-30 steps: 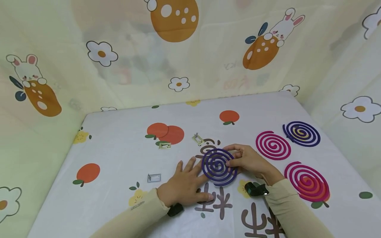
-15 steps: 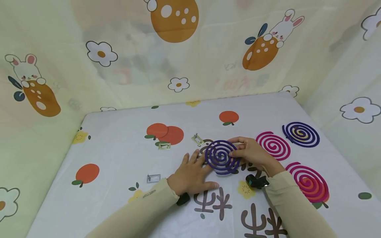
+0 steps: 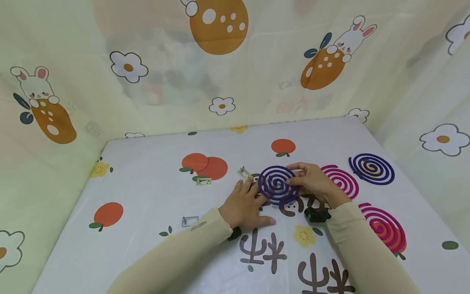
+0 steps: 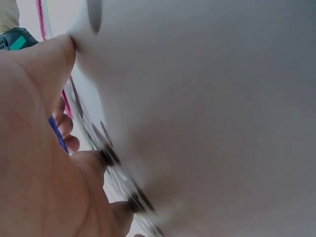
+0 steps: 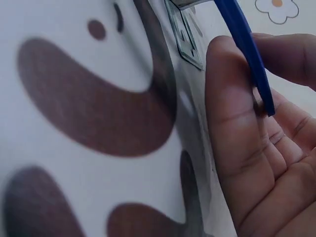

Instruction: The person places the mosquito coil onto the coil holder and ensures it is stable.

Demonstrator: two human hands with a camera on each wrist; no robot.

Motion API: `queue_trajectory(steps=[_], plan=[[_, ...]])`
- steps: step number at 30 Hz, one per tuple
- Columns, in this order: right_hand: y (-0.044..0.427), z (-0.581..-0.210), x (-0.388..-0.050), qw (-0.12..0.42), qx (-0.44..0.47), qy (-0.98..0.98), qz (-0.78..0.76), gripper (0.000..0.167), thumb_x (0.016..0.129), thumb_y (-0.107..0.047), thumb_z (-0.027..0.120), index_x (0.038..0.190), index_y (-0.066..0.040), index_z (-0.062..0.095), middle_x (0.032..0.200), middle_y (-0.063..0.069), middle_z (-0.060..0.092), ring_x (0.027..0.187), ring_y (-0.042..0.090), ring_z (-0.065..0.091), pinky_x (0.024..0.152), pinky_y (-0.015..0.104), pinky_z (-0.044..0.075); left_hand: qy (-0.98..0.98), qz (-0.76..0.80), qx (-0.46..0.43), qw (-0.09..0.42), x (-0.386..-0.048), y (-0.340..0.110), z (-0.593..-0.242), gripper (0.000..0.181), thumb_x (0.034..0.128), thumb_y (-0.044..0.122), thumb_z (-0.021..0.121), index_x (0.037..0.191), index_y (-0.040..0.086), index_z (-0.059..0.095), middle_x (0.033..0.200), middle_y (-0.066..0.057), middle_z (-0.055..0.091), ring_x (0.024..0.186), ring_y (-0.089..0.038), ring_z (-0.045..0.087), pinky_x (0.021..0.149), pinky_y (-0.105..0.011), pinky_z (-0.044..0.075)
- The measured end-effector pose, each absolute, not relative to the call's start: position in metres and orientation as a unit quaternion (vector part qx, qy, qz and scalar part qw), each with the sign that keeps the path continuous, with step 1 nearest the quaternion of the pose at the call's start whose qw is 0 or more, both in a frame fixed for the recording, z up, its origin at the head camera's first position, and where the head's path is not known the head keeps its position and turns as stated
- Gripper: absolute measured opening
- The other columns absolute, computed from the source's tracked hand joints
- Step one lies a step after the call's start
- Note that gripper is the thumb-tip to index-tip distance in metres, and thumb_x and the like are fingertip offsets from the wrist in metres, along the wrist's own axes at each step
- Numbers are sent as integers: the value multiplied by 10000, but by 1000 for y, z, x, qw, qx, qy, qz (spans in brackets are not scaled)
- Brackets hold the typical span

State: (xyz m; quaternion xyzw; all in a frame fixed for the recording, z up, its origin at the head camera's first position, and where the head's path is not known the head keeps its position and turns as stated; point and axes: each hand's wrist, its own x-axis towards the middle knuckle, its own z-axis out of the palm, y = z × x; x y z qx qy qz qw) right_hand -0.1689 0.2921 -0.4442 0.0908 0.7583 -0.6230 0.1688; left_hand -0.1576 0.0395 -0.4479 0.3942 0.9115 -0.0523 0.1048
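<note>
My right hand (image 3: 313, 185) pinches a dark blue mosquito coil (image 3: 278, 183) by its right side, thumb on top. The coil is held just above the table; in the right wrist view its edge (image 5: 254, 59) runs between thumb and fingers. My left hand (image 3: 247, 208) rests palm down with fingers spread, left of the coil. Its fingertips lie near or under the coil's left rim; whether they touch it cannot be seen. Just beyond those fingers lies a small gold metal coil stand (image 3: 244, 173) with a raised prong.
Another gold stand (image 3: 203, 181) and a silver stand (image 3: 189, 221) lie to the left. On the right are two pink coils (image 3: 337, 182) (image 3: 381, 227) and another blue coil (image 3: 371, 166). The printed tablecloth (image 3: 147, 175) meets a patterned curtain (image 3: 169, 98) behind.
Both hands have moved away from me and slightly right, the blue coil travelling with the right hand towards the nearest gold stand. The stands and other coils have stayed put.
</note>
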Motion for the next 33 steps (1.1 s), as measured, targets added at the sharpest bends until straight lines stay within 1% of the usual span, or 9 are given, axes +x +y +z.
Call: queue_trajectory(steps=[3, 7, 10, 16, 23, 28, 33], plan=[[295, -445, -172, 169, 98, 761, -618, 649, 938, -35, 738, 1514, 26, 443, 947, 64, 692, 809, 140, 718, 753, 350, 632, 912, -62, 392, 103, -161, 45, -444, 899, 951, 810, 408, 1678, 322, 207, 1738, -50, 205, 1601, -362, 142, 1272, -539, 163], [298, -445, -176, 165, 101, 782, -593, 637, 942, -71, 742, 1506, 15, 460, 996, 90, 686, 840, 150, 710, 756, 320, 626, 911, -74, 392, 102, -164, 52, -442, 908, 953, 815, 386, 1682, 319, 173, 1747, -49, 174, 1600, -369, 143, 1270, -548, 157], [300, -444, -179, 156, 103, 798, -573, 627, 941, -86, 745, 1499, 14, 475, 1008, 103, 690, 844, 157, 696, 745, 299, 615, 912, -77, 390, 100, -166, 56, -442, 918, 949, 823, 380, 1682, 310, 175, 1744, -54, 184, 1599, -364, 156, 1272, -545, 156], [301, -443, -184, 140, 108, 809, -560, 642, 931, -88, 758, 1501, 21, 483, 1004, 97, 697, 855, 142, 678, 745, 272, 599, 915, -70, 387, 93, -170, 60, -439, 918, 945, 821, 402, 1678, 300, 215, 1722, -62, 258, 1592, -361, 188, 1270, -539, 170], [300, -442, -186, 129, 114, 814, -554, 652, 927, -98, 768, 1502, 22, 486, 1034, 96, 674, 859, 132, 656, 722, 275, 597, 917, -69, 380, 97, -173, 62, -439, 910, 937, 833, 400, 1669, 314, 250, 1727, -57, 244, 1593, -367, 181, 1269, -550, 167], [301, -442, -188, 120, 113, 828, -536, 629, 920, -98, 768, 1479, 31, 512, 1016, 83, 660, 828, 125, 624, 672, 269, 581, 918, -63, 378, 99, -174, 62, -440, 919, 925, 844, 406, 1668, 324, 254, 1722, -48, 261, 1595, -361, 180, 1269, -557, 158], [302, -443, -189, 112, 107, 836, -526, 623, 914, -110, 779, 1464, 46, 530, 1065, 115, 667, 836, 120, 622, 669, 264, 573, 918, -58, 378, 102, -174, 62, -440, 922, 926, 841, 413, 1671, 327, 237, 1726, -54, 247, 1596, -371, 170, 1269, -566, 149]])
